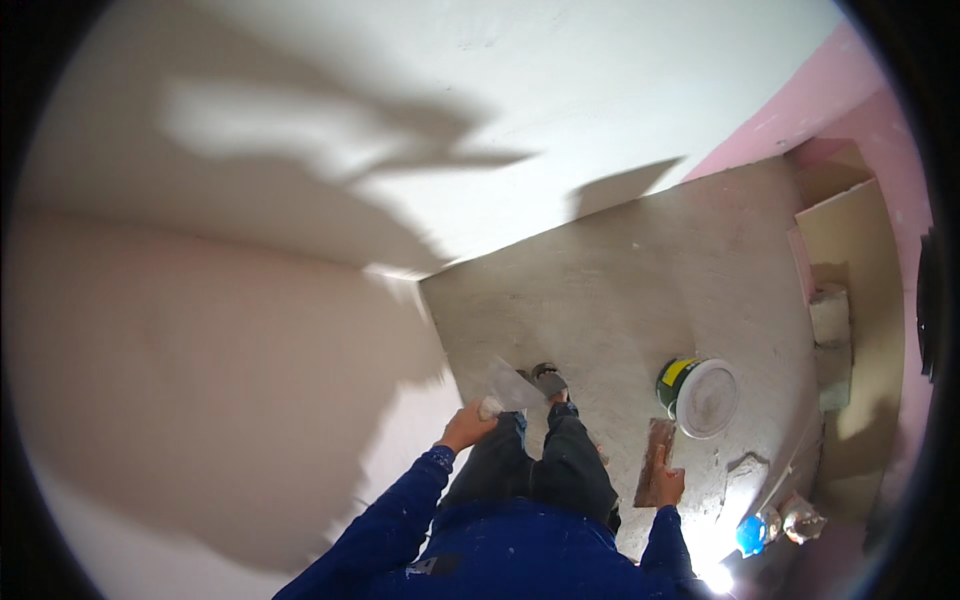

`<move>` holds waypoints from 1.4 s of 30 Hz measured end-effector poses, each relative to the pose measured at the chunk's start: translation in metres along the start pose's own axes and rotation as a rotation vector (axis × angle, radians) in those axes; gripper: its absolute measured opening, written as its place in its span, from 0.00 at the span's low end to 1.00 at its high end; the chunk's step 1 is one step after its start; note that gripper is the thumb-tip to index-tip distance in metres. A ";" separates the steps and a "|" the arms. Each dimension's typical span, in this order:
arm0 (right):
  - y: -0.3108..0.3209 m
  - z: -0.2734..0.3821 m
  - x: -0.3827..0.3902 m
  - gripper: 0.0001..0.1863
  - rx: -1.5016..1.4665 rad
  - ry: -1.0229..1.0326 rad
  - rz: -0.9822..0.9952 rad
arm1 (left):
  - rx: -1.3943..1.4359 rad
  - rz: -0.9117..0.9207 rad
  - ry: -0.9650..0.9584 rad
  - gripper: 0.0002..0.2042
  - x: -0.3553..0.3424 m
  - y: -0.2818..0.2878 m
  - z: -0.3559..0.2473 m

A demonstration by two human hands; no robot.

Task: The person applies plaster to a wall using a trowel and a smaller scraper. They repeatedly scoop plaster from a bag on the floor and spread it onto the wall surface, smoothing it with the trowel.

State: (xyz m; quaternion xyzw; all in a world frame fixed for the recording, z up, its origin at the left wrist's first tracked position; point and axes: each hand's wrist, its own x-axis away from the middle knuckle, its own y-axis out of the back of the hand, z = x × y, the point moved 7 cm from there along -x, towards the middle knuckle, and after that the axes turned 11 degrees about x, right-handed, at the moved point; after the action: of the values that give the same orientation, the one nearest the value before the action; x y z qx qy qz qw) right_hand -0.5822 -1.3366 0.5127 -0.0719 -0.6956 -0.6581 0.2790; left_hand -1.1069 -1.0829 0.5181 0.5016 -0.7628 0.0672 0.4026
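My left hand [465, 428] is closed round the pale handle of a wide putty knife [514, 384], whose thin light blade points away over my feet. On the right, my right hand [667, 486] grips a rectangular plastering trowel [660, 436] with a brown, stained face. That trowel is held at my side, above the floor. Just beyond it stands a dark green and yellow bucket [706, 398] with a whitish, smeared round top. How the fingers wrap the trowel handle is partly hidden.
A pale wall [430, 60] runs ahead and meets the left wall [200, 350] in a corner. Boards [860, 250] and blocks [830, 350] lean or lie along the pink right wall. A bright lamp [718, 578], a blue object [750, 535] and bags [800, 520] are at lower right.
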 end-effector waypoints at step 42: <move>0.212 0.150 0.179 0.18 -1.031 0.837 0.516 | -0.885 1.027 -1.167 0.23 0.212 -0.161 -0.445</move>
State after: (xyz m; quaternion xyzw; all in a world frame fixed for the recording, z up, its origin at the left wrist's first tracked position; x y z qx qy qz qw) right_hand -0.6762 -1.2146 0.7883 -0.0984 -0.0911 -0.7885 0.6002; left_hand -0.7678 -1.0869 0.9106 -0.1488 -0.9327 -0.3273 0.0272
